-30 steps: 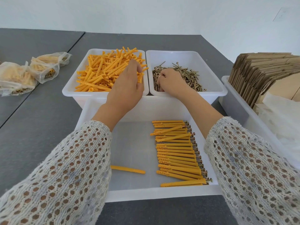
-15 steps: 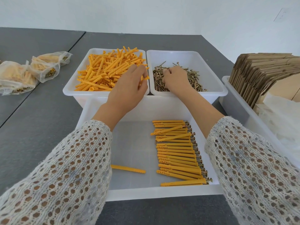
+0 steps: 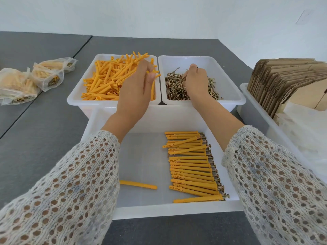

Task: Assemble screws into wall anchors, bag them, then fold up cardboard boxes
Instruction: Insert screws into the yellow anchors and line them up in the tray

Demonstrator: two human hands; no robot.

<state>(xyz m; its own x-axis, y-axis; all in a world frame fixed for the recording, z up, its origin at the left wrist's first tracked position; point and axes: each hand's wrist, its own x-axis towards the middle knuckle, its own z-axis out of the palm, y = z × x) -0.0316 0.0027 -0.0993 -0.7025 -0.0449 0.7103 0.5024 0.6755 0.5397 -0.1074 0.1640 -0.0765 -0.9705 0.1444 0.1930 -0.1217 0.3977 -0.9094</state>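
Reaching into both far bins at once, the person is picking the parts for the next pair. The left hand hangs over the heap of orange wall anchors with its fingertips curled down among them; whether an anchor is already pinched cannot be told, since the fingers hide it. The right hand sits in the pile of screws, fingers bent round a few, one screw slanting out past the thumb side.

To do this well, I judge each hand should come away with a single piece: lift one anchor by its middle so the open collar end faces the other hand, and take one screw by the head end, point leading, so the two line up without regripping.

Nearer than both hands, the near bin holds the finished row: anchors lie side by side with long axes running left to right, screw heads sticking out on the right, slotted tips to the left. A bare anchor lies apart, left of the row, roughly parallel to it.
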